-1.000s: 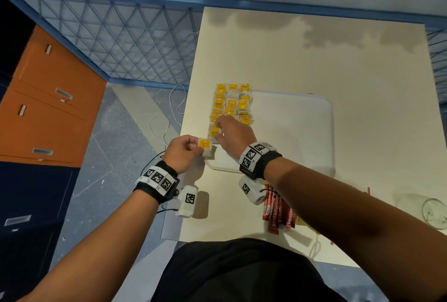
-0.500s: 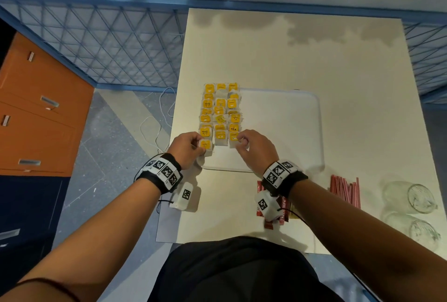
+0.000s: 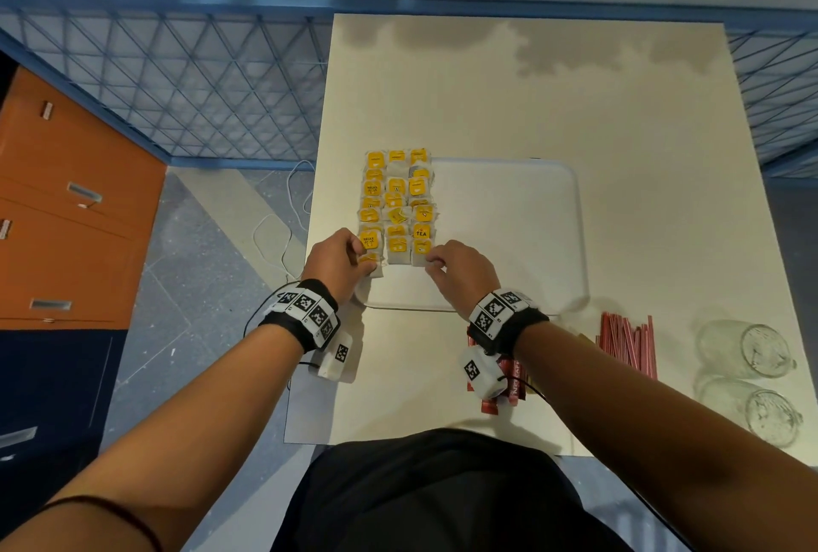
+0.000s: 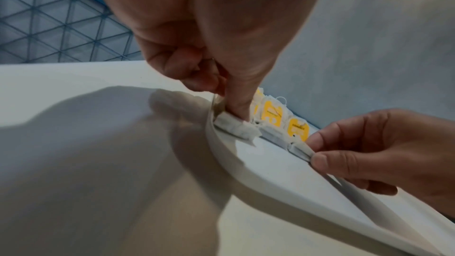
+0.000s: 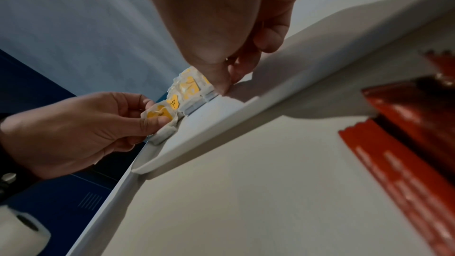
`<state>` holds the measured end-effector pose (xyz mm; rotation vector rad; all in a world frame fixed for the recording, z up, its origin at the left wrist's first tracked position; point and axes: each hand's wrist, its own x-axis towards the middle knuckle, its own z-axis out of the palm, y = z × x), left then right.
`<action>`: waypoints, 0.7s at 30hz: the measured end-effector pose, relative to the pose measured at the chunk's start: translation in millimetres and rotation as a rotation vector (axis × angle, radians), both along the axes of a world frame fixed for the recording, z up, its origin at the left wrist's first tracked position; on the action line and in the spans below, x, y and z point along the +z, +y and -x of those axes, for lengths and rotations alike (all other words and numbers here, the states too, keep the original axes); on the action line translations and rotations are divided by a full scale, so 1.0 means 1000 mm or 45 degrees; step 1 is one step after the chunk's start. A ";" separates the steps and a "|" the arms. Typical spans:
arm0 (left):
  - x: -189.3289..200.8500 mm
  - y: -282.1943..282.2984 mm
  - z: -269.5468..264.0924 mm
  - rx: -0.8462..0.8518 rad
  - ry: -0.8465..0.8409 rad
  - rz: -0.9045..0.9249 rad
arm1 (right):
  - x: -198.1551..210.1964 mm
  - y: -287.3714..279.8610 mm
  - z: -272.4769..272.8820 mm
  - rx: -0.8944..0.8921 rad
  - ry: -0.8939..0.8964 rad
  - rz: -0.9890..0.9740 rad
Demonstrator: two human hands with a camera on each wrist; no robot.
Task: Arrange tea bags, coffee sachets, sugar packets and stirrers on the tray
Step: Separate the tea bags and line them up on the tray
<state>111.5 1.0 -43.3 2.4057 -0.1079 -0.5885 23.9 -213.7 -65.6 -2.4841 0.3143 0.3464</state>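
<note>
My left hand [image 3: 336, 261] pinches a tea bag [image 5: 157, 116] at the near left corner of the white tray [image 3: 509, 241]. My right hand [image 3: 460, 272] pinches the near edge of another tea bag [image 4: 299, 150] in the right row.

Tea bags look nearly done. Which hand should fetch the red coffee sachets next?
Right, probably. The red coffee sachets lie on the table directly beneath the right hand's wrist, on the near side of the tray. The left hand is pinching a tea bag at the tray's far-left corner.
</note>
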 end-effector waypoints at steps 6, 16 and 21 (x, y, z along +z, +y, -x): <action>0.003 -0.004 -0.005 0.051 -0.001 -0.005 | 0.002 0.005 -0.004 0.012 -0.003 -0.020; 0.002 -0.005 -0.006 -0.074 -0.004 -0.056 | -0.003 -0.001 -0.002 -0.055 -0.031 -0.083; 0.001 -0.008 -0.006 -0.065 0.009 -0.065 | -0.006 0.007 -0.008 -0.009 -0.052 -0.089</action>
